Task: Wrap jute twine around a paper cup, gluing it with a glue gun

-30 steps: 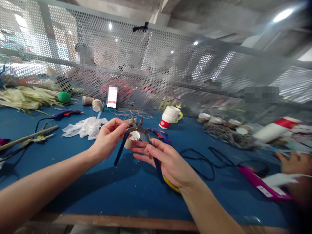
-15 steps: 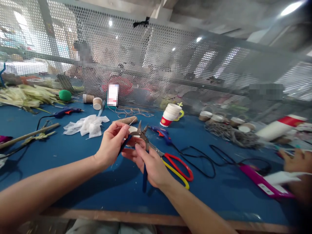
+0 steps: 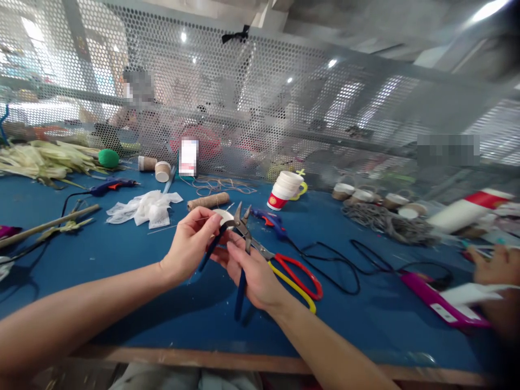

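Note:
My left hand (image 3: 190,241) is closed, with thumb and forefinger pinching a thin wire (image 3: 161,231) that sticks out on both sides of the fingers. In my right hand (image 3: 254,273) is a pair of pliers (image 3: 244,227) with blue handles; the handles are spread and the jaws point up and away from me, parted. One handle passes close by my left fingers. A white cup (image 3: 226,218) is partly hidden behind both hands. Scissors with red and yellow handles (image 3: 300,271) lie just right of my right hand, their blades partly covered by the pliers.
Behind my hands lie a twine roll (image 3: 209,201) and a blue glue gun (image 3: 273,223) with a trailing cord. White gauze (image 3: 148,210) is to the left; stacked paper cups (image 3: 284,189) stand farther back. At right are a purple power strip (image 3: 430,298) and another person's hand (image 3: 495,265).
The pliers have shifted slightly right and their handles have spread a little. My left hand has moved slightly right, and the wire now shows extending left of it.

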Available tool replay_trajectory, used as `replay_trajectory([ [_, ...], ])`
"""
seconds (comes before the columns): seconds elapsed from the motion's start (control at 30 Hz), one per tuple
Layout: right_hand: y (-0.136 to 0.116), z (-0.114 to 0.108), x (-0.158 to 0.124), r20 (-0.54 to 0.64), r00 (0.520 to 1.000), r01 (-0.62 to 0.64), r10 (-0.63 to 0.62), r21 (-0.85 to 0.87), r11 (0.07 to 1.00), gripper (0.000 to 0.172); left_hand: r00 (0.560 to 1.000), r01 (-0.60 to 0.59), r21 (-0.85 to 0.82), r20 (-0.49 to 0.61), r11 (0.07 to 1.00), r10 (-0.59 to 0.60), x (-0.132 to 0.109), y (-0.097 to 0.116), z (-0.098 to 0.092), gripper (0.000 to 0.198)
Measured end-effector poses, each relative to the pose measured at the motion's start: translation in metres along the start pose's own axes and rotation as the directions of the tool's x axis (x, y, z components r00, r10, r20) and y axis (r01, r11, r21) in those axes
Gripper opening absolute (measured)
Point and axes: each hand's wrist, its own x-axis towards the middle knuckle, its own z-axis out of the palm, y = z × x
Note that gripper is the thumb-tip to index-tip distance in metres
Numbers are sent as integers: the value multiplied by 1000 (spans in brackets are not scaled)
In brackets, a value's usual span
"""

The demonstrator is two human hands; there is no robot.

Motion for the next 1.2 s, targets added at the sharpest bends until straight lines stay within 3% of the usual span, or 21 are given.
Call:
replay_trajectory([
  [0.07,-5,-3,-2,7,1000,-30,30,-7,1000,29,997,-72,93,29,993,70,0,3,-1,17],
  [0.13,-12,-6,-4,-28,999,-29,26,-110,994,31,976,-217,198,48,956,211,2,7,-4,15],
  [0.27,-23,-10,-7,-80,995,17,-63,-476,879,30,880,-468,456,165,757,445,9,11,-14,11],
  [0.33,-28,-9,-8,-66,995,21,-77,-608,793,28,793,-592,568,282,572,540,13,11,-19,8],
  [0.43,-32,-8,-8,-44,996,20,-78,-735,678,27,591,-749,631,497,202,636,18,12,-24,8],
  [0.5,-33,-7,-8,-52,996,7,-77,-783,622,27,470,-781,624,614,-25,635,21,13,-26,11],
  [0.6,-31,-9,-8,-74,995,-21,-68,-814,581,26,381,-759,600,724,-252,575,23,14,-28,18],
  [0.7,-30,-12,-7,-68,996,-21,-64,-833,553,27,367,-738,588,762,-332,534,25,15,-30,20],
  [0.87,-30,-13,-7,-59,997,-22,-53,-855,519,27,391,-740,594,762,-315,516,25,15,-31,21],
  [1.13,-32,-10,-9,-62,997,-24,-56,-856,517,26,442,-763,615,722,-201,532,27,11,-32,16],
  [1.2,-32,-11,-8,-66,996,-26,-62,-868,495,25,475,-776,621,689,-109,547,26,11,-31,13],
])
